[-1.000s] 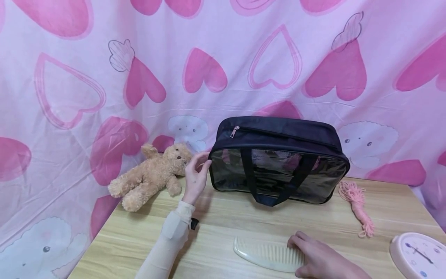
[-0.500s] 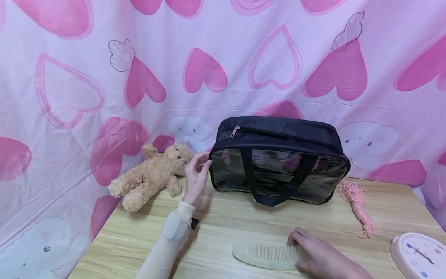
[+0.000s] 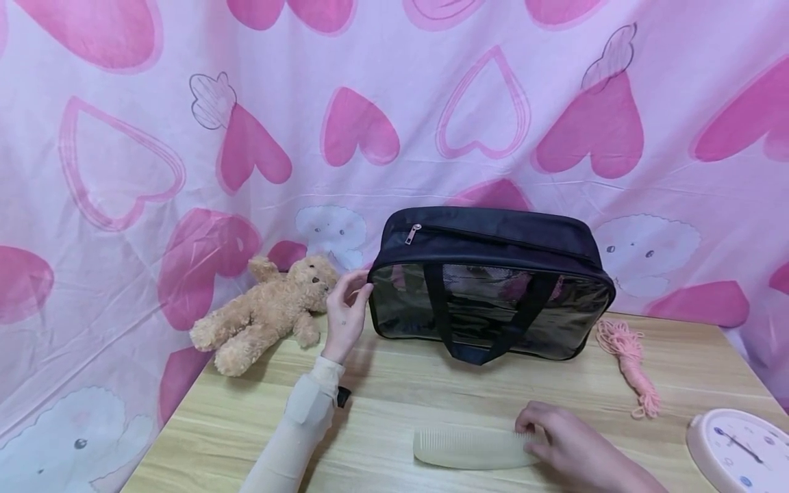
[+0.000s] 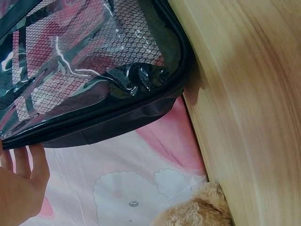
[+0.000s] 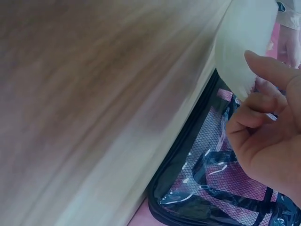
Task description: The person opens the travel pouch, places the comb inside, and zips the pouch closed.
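My left hand is at the left edge of a black zippered handbag with clear front panels, holding its side between thumb and fingers. In the left wrist view the fingers meet the dark piped edge. The bag stands upright, its handle strap hanging in front. Lower right in the head view, my right hand pinches one end of a pale half-moon comb between thumb and fingers. The comb's teeth point up and its curved back faces down, close over the table. The right wrist view also shows the comb.
A tan teddy bear lies left of the bag. To the right lie a bundle of pink cord and a white round clock. Behind the wooden table hangs a pink heart-print curtain.
The comb in my right hand has tilted, from slanting down toward the hand to nearly level, its teeth now facing upward. My left hand stays at the bag; the view has shifted slightly.
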A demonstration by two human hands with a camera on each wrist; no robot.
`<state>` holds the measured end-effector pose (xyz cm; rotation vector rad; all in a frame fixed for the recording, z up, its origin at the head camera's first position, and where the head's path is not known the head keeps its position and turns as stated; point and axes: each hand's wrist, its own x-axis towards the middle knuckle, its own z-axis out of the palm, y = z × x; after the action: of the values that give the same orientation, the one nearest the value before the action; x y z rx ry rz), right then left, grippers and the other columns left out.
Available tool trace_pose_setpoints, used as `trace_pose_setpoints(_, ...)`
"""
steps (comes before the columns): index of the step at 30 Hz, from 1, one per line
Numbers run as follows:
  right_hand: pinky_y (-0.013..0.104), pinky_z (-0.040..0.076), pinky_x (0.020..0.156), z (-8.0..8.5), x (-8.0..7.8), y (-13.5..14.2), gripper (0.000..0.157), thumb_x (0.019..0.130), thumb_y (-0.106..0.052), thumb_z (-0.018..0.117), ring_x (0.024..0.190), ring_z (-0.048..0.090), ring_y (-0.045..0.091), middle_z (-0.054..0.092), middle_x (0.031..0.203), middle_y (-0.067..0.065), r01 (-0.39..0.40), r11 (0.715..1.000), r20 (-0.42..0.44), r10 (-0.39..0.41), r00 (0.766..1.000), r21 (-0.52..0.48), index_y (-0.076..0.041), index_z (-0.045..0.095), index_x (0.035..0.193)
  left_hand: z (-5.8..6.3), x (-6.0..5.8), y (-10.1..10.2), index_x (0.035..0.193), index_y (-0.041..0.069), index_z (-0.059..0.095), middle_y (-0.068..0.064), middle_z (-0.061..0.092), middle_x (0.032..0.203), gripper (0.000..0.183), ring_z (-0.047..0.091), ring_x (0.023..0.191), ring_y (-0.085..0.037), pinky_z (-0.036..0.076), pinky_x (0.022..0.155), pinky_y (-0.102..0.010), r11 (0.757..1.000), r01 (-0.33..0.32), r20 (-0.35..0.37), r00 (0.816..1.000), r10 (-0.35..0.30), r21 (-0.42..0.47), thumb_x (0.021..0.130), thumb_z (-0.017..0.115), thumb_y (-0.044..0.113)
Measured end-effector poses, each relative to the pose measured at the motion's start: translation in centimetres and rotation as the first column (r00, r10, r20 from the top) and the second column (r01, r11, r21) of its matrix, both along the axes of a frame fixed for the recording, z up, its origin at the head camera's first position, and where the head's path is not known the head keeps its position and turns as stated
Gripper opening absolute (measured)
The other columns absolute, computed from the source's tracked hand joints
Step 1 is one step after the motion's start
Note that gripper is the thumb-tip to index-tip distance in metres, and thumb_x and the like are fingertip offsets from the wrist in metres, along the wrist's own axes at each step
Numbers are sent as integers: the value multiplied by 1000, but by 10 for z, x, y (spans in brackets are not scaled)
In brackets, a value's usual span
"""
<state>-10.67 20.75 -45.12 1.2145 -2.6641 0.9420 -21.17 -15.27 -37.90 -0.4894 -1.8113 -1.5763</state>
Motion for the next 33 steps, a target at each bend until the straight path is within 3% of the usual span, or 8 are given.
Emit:
trace_pose_setpoints(4,13,42,63,1,-1,-1,32,73,1,76,74,50,-3,54,85,-18,-31,996,-90,23,996,-79,-24,62,88,0,0,0,110,-8,61,-20,63,101,21,62,94,-29,52,79,-32,1000,4,2,1000,-4,5,89,59,-9)
trace_pose_setpoints(13,12,42,60,7,0,0,19,82,-7,73,72,53,-3,62,84,-12,-24,990,-74,14,997,-138,-23,66,89,0,-1,0,109,-8,61,-22,63,101,21,63,94,-23,52,79,-32,1000,3,-11,1000,-3,0,88,60,-9)
trace_pose_setpoints(23,9,37,53,13,-3,2,38,74,10,74,64,48,-3,63,87,-7,-75,959,-96,50,994,-274,-21,68,96,-1,-1,0,109,-10,61,-22,63,101,21,62,95,-29,52,80,-37,1000,2,-14,1000,-2,12,88,60,-9)
trace_pose_setpoints(33,10,37,51,27,-1,7,43,74,11,72,62,45,-3,63,87,-11,-5,960,-110,-27,994,-278,-25,67,98,-1,1,0,110,-10,61,-23,62,102,21,61,96,-33,51,81,-35,1000,5,7,1000,-5,8,89,59,-8)
